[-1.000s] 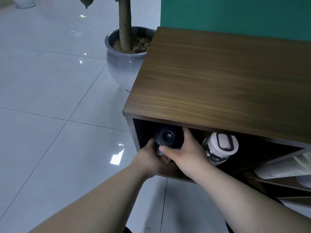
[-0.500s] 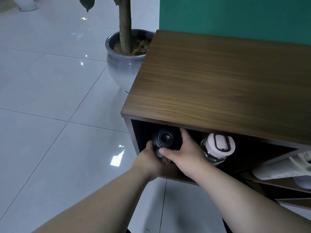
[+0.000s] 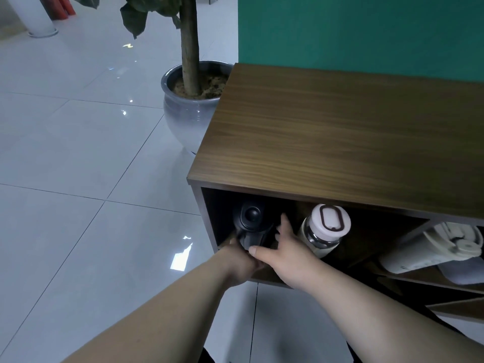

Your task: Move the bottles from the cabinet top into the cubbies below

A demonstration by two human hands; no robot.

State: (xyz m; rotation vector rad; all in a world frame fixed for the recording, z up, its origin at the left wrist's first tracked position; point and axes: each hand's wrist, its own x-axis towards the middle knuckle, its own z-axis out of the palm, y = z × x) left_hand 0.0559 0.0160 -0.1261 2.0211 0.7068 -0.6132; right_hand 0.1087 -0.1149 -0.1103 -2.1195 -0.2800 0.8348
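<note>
A black bottle (image 3: 250, 224) stands upright in the left part of the top-left cubby of the wooden cabinet (image 3: 340, 137). My left hand (image 3: 239, 260) grips its lower body from the front. My right hand (image 3: 284, 251) is against its right side, thumb on the front and fingers reaching behind. Right of it in the same cubby leans a clear bottle with a white lid (image 3: 324, 229). A white bottle (image 3: 432, 250) lies on its side in the cubby to the right. Nothing stands on the cabinet top.
A grey plant pot (image 3: 183, 119) with a trunk stands on the tiled floor against the cabinet's left side. A green wall (image 3: 366, 32) rises behind the cabinet. Lower shelves show at the right edge.
The black bottle now stands more upright and deeper in the cubby. My right hand has slid lower on its side. The view has tilted upward a little.
</note>
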